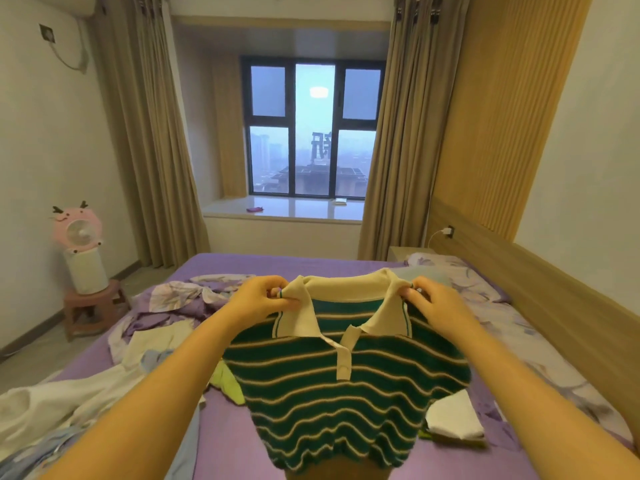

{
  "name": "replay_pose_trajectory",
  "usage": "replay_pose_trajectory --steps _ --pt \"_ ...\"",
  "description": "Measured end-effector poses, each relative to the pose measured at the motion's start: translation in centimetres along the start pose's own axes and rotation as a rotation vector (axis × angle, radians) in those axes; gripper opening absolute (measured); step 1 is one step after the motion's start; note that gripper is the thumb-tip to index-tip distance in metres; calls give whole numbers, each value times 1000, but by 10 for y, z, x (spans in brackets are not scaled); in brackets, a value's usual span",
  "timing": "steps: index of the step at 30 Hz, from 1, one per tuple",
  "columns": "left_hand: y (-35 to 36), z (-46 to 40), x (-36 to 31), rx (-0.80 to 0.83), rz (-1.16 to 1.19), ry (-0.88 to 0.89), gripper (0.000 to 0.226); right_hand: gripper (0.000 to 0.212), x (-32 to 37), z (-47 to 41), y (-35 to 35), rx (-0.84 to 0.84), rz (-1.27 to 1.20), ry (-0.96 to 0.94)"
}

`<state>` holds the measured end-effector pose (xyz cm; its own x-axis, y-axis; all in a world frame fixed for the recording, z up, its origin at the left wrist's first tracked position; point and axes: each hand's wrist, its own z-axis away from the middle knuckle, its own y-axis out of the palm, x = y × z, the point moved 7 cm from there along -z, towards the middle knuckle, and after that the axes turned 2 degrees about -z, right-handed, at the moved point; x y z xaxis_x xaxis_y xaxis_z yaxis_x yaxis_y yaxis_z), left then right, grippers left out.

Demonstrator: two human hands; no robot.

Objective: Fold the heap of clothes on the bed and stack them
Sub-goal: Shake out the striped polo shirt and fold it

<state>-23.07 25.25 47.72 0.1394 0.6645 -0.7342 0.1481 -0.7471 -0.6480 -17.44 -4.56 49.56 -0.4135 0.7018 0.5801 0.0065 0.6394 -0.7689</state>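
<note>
A green knit polo shirt [332, 393] with cream stripes and a cream collar hangs in front of me over the purple bed [228, 427]. My left hand [259, 299] pinches its left shoulder beside the collar. My right hand [433, 306] pinches the right shoulder at the same height. The shirt's front faces me and its hem droops toward the bed. A heap of white and pale blue clothes [79, 403] lies on the bed to my left. A folded white item [453, 419] lies on the bed to the right, partly behind the shirt.
A crumpled floral quilt [180, 299] lies at the bed's far left. A pillow [450, 268] sits by the wooden headboard [554, 289] on the right. A pink fan on a stool [83, 251] stands on the floor at left. A yellow-green garment [228, 382] peeks out beside the shirt.
</note>
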Motion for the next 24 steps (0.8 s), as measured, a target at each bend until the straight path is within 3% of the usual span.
replay_pose_trajectory --steps 3,7,10,14,20,24 --pt "12 19 -9 -148 -159 -10 15 28 -11 18 3 -70 126 -34" --pt "26 53 -6 -231 -225 -91 19 27 -24 50 0 -141 -29 -57" --pt "40 78 7 -218 -270 -208 34 28 -38 69 8 -89 -38 -79" --pt "71 110 14 -168 -149 -233 43 27 -56 95 30 -43 1 -95" --pt "80 129 11 -58 -52 -242 13 26 -73 113 50 -3 -25 -98" --pt "71 114 20 19 -65 -298 13 24 -69 101 56 10 -62 -96"
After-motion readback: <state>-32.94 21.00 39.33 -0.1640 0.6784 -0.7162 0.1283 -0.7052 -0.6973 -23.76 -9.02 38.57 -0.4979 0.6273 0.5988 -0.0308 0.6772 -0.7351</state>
